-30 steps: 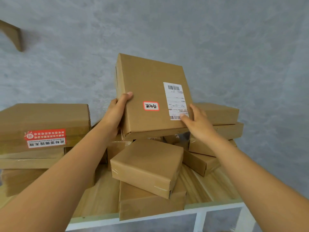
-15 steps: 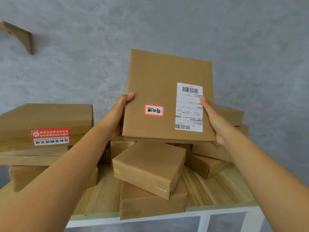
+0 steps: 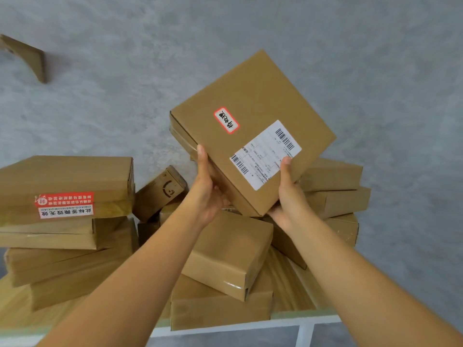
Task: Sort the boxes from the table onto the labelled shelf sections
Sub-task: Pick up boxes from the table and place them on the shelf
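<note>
We hold box (image 3: pixel 253 126) aloft | left hand (image 3: pixel 208 194), right hand (image 3: pixel 288 196) both grasping its lower edges | tilted, likely to read sticker (image 3: pixel 226 120).

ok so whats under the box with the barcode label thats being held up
Both hands grip the held box at its lower corner: left hand, right hand. Below it a tilted brown box lies on another box on the table. Its underside is hidden.
</note>
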Motion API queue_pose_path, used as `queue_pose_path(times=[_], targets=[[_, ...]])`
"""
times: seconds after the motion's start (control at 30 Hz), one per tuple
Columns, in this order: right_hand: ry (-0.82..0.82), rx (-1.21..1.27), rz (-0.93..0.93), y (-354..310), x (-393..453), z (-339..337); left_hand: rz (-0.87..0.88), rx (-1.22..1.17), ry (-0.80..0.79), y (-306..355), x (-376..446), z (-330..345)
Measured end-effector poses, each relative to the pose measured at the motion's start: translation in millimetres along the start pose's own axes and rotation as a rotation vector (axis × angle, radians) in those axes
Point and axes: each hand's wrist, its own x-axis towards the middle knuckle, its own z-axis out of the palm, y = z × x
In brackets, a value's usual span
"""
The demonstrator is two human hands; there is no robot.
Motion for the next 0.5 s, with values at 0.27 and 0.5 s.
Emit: queue_pose_path(times=[0.27,0.5], targets=[[0.257,-0.690,-0.199,-14,6,-32,0.256,0.517,0.198,24,22,-20],[-0.077,-1.115,-0.611,-50,24,-48,0.256,1.186,-0.187,102,20,-2]])
